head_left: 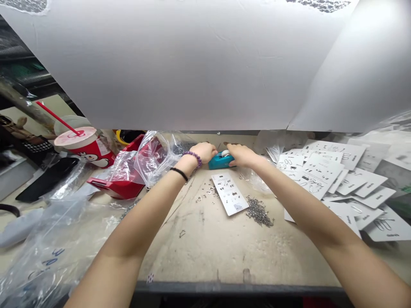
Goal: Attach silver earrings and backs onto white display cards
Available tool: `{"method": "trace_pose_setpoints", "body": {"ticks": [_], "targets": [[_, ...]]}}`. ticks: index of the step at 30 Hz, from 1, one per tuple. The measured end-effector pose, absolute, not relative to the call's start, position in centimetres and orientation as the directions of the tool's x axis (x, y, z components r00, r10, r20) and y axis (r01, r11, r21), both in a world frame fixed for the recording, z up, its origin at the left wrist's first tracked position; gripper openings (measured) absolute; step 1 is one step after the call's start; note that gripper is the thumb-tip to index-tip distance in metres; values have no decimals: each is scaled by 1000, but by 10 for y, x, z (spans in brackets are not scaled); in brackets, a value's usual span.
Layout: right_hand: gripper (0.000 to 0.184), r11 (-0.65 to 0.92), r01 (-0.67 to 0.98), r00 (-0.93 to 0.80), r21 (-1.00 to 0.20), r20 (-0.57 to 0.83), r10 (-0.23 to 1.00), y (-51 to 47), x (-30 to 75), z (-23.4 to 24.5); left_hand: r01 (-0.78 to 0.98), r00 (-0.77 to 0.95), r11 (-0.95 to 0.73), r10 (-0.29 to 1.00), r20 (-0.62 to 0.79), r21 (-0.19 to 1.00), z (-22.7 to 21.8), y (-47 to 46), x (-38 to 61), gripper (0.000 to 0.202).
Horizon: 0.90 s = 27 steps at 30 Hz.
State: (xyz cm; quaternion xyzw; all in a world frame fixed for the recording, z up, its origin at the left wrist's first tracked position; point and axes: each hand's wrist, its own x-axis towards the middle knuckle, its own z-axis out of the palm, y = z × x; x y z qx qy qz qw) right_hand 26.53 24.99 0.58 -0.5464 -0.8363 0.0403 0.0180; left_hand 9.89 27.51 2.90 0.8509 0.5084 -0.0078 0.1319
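Scuffed workbench (237,252), white sheet (180,64) overhead, printed cards (316,171)

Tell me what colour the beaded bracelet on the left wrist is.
The beaded bracelet is purple, shown best in the head view.

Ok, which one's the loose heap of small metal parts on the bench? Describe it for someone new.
On the pale, scuffed workbench, find the lone white printed card lying flat near the middle. Just right of it sits a dense heap of small grey metal pieces, much thicker than the sparse scatter of pieces left of the card.
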Motion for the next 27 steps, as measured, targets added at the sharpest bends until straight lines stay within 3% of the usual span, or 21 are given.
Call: {"method": "trace_pose_setpoints", "body": {"ticks": [4, 8, 15, 21, 27], "targets": [[69, 420, 906, -422, -60, -44, 905, 255, 271, 6, 868, 491, -430, 821, -291, 250, 33, 297, 104, 33], [65, 420, 906, -422, -49, -60, 904, 254, 274, 7, 883, 467, -404, 814, -345, 241, 45, 304, 100, 33], [66, 406, 913, -408, -44, -60, 911, 252, 274, 8, 923, 382, -340, 852, -356, 177, 45, 302, 87, 30], [59, 399, 916, -401, -49, -66, 914, 250, 274, 6, 929, 364, -308, 860, -356, 205, 31, 301, 83, 30], [61, 391, 918, -395, -70, -66, 916, 249, 276, 3, 947, 296, -248, 921, -252, 205, 26, 294, 76, 23]]}}
